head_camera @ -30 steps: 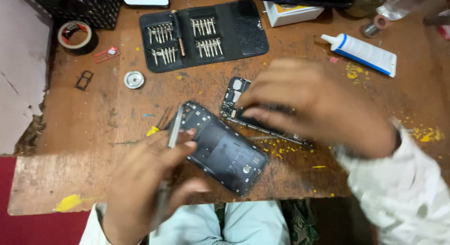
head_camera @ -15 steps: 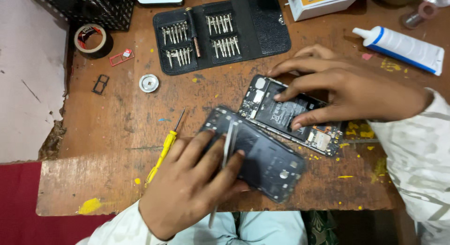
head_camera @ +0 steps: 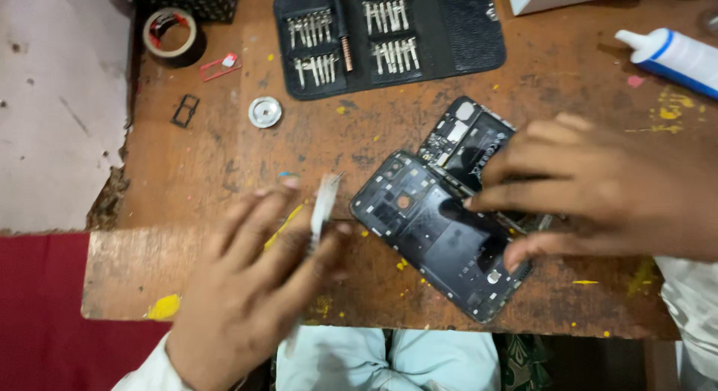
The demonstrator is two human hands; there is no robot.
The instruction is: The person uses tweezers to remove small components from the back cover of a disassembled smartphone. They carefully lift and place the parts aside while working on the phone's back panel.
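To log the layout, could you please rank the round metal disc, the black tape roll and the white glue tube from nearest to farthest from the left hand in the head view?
From the left hand:
1. Round metal disc, just above it.
2. Black tape roll, upper left corner.
3. White glue tube, far right.

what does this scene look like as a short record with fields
setting: worn wooden table
left hand: holds metal tweezers, blurred
right hand: fingers on the opened phone's dark frame and circuit part
under left hand: yellow screwdriver, partly hidden
far side: open black bit kit, tape roll, small round metal piece, white and blue tube
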